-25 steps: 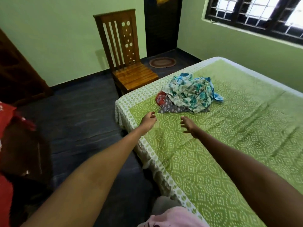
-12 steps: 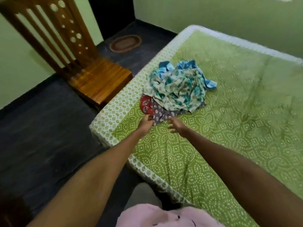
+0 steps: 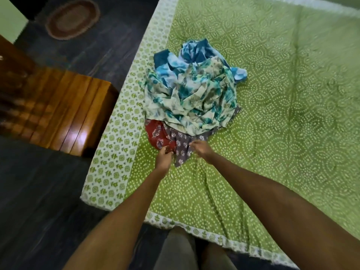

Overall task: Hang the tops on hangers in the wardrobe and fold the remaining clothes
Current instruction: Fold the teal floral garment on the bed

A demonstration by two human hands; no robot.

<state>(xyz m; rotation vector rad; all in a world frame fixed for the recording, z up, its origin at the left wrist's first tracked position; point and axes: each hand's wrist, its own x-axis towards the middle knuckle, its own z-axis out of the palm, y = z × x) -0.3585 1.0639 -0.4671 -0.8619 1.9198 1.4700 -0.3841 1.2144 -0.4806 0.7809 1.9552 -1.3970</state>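
Gripping red garment [image 3: 158,134]: left hand [image 3: 163,158] | right hand [image 3: 201,150] fingers loosely spread over grey printed cloth [image 3: 182,145]

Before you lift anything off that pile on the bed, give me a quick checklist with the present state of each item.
1. Left hand on the red cloth: ok, fingers at its near edge; a closed grip cannot be told.
2. Right hand on the grey printed cloth: ok, touching it; grip cannot be told through the blur.
3. Grey and red cloths free to lift: not ok, the teal floral cloth lies on top of both.
4. Blue cloth clear of the hands: ok, at the far side of the pile.
5. Room on the bedsheet to spread a piece: ok.
6. Hangers and wardrobe ready: cannot tell, neither is in view.
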